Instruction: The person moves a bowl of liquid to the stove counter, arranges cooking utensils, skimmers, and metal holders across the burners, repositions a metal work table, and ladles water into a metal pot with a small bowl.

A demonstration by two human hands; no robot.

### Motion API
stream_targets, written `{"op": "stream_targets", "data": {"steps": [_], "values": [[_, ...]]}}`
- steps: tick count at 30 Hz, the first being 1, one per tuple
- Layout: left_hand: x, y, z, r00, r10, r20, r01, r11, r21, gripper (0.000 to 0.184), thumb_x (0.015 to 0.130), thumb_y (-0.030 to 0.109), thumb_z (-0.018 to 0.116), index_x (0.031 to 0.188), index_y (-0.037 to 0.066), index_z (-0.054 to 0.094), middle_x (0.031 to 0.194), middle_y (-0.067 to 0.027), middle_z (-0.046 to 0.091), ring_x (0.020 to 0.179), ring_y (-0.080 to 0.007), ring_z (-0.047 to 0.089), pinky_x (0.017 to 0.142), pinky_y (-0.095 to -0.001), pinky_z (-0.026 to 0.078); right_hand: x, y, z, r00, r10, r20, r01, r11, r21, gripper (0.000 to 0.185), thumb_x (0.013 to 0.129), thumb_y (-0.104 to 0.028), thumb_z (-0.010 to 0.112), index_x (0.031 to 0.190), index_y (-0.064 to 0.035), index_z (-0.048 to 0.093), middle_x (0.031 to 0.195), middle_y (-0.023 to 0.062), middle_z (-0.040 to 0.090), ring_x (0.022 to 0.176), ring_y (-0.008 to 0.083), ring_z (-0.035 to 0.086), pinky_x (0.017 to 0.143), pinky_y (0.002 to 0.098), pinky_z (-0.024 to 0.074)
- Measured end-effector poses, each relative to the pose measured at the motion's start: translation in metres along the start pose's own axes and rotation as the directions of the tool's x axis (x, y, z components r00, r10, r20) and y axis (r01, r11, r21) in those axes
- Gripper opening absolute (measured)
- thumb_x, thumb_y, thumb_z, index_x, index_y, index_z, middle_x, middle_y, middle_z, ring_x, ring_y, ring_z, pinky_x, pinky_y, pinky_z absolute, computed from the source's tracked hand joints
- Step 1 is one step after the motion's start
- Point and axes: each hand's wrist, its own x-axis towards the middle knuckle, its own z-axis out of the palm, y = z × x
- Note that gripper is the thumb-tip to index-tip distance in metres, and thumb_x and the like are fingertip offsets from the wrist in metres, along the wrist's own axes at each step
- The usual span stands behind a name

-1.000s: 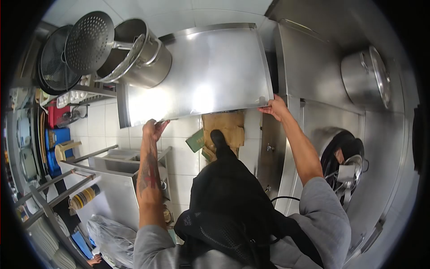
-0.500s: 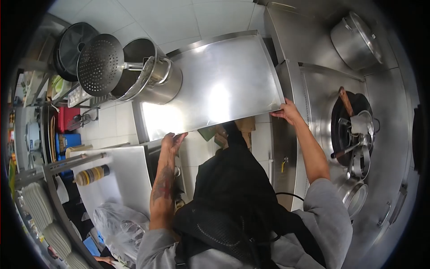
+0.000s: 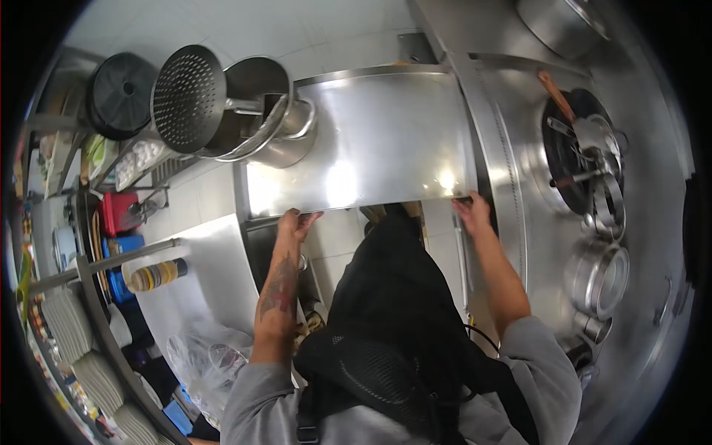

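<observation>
A stainless steel table (image 3: 378,133) with a shiny top stands in front of me. My left hand (image 3: 298,224) grips the left part of its near edge, fingers curled at the rim. At the near right corner my right hand (image 3: 472,212) has hold of the same edge. Some fingers of both hands are hidden by the rim. On the table's left end sits a large steel pot (image 3: 289,152), with a perforated skimmer (image 3: 189,99) resting over it.
To my right runs a steel counter (image 3: 512,245) with a dark wok (image 3: 556,148) holding utensils, and several pots. At left are another steel worktop (image 3: 200,282) with a plastic bag (image 3: 204,363), a roll of tapes (image 3: 157,276), and shelves with stacked plates (image 3: 67,319).
The table has turned and now lies straighter between the counters, its right end closer to the right counter. My right hand has come lower in view; both hands kept their grip.
</observation>
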Motion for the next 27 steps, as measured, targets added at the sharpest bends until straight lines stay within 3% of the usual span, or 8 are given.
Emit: {"op": "stream_targets", "data": {"steps": [3,5,8,11,12,18,22,27], "values": [[0.024,0.000,-0.012,0.999,-0.016,0.038,0.016,1.000,0.007,0.047,0.100,0.006,0.026,0.138,-0.019,0.017,0.137,-0.0447,0.034,0.118,-0.0621,0.046,0.090,-0.0580,0.058,-0.025,0.007,0.032,0.919,0.392,0.033,-0.387,0.885,0.260,0.048,0.090,-0.009,0.053,0.134,0.0021,0.039,0.123,0.0205,0.052,0.114,0.0387,0.056,0.095,0.0661,0.0500],[0.005,0.001,0.003,0.997,-0.069,-0.017,0.068,0.995,-0.074,0.046,0.100,0.007,0.025,0.137,-0.020,0.020,0.135,-0.0438,0.036,0.117,-0.0621,0.048,0.090,-0.0578,0.058,0.006,0.019,0.055,0.982,0.179,0.063,-0.189,0.938,0.289,0.040,0.086,-0.004,0.050,0.125,0.0025,0.044,0.121,0.0223,0.050,0.113,0.0403,0.054,0.097,0.0736,0.0436],[0.014,0.002,0.010,0.985,-0.136,0.107,0.147,0.983,-0.107,0.046,0.100,0.008,0.025,0.135,-0.021,0.025,0.132,-0.0438,0.040,0.115,-0.0609,0.050,0.090,-0.0553,0.059,0.012,0.000,0.062,0.981,0.146,0.130,-0.178,0.940,0.291,0.038,0.082,0.001,0.046,0.120,0.0033,0.045,0.120,0.0241,0.049,0.109,0.0415,0.054,0.096,0.0730,0.0458],[0.016,-0.021,0.013,0.998,-0.007,0.058,0.008,1.000,-0.027,0.046,0.100,0.008,0.025,0.135,-0.022,0.028,0.129,-0.0429,0.044,0.114,-0.0598,0.052,0.089,-0.0520,0.061,0.040,-0.017,0.054,0.982,0.180,0.052,-0.188,0.939,0.289,0.039,0.081,0.005,0.043,0.120,0.0044,0.045,0.124,0.0245,0.047,0.109,0.0425,0.054,0.094,0.0733,0.0474],[0.007,-0.027,0.021,0.987,-0.120,0.104,0.129,0.988,-0.082,0.045,0.099,0.008,0.025,0.133,-0.022,0.029,0.127,-0.0416,0.046,0.112,-0.0590,0.053,0.090,-0.0497,0.061,0.046,-0.027,0.047,0.983,0.173,0.067,-0.185,0.941,0.282,0.039,0.081,0.005,0.043,0.120,0.0044,0.045,0.124,0.0245,0.047,0.109,0.0425,0.054,0.094,0.0733,0.0474],[-0.035,-0.100,-0.005,0.998,0.067,-0.017,-0.068,0.987,-0.145,0.045,0.099,0.007,0.030,0.133,-0.023,0.027,0.133,-0.0417,0.041,0.123,-0.0586,0.045,0.102,-0.0555,0.052,0.016,-0.030,0.023,0.973,0.230,0.024,-0.231,0.961,0.154,0.034,0.079,0.009,0.042,0.113,0.0040,0.048,0.107,0.0192,0.049,0.101,0.0365,0.057,0.094,0.0740,0.0469],[-0.056,-0.125,-0.062,0.997,-0.034,0.064,0.049,0.968,-0.247,0.045,0.098,0.005,0.034,0.134,-0.021,0.027,0.137,-0.0396,0.039,0.127,-0.0573,0.041,0.106,-0.0547,0.049,0.002,0.008,-0.017,0.975,0.222,-0.024,-0.216,0.965,0.150,0.033,0.079,0.006,0.046,0.112,0.0036,0.049,0.103,0.0189,0.049,0.097,0.0395,0.057,0.094,0.0745,0.0454],[-0.099,-0.138,-0.096,0.996,-0.025,0.085,0.031,0.997,-0.074,0.047,0.096,0.004,0.039,0.134,-0.021,0.028,0.136,-0.0391,0.041,0.127,-0.0549,0.044,0.106,-0.0461,0.051,-0.074,0.028,-0.038,0.980,0.194,-0.047,-0.184,0.968,0.173,0.019,0.080,0.007,0.048,0.098,0.0041,0.052,0.091,0.0131,0.048,0.085,0.0308,0.057,0.094,0.0735,0.0472]]}}
